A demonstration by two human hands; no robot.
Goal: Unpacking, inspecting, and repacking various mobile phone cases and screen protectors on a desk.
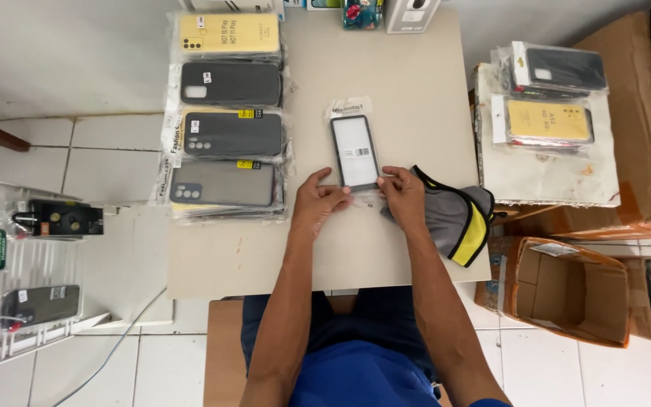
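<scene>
A phone case (355, 151) in a clear bag lies flat on the table (416, 83), just right of the stacks of cases (227, 120). It is black-edged and white inside.

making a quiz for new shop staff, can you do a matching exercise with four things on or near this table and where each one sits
Things:
1. packaged phone case with black rim
2. grey and yellow cloth
3. open cardboard box
4. yellow phone case

Places:
A. on the floor, right of the table
B. top of the column of cases along the table's left edge
C. middle of the table, its near end held by the left hand and the right hand
D. on the table's right edge, beside the right hand

Pairs: 1-C, 2-D, 3-A, 4-B
</scene>
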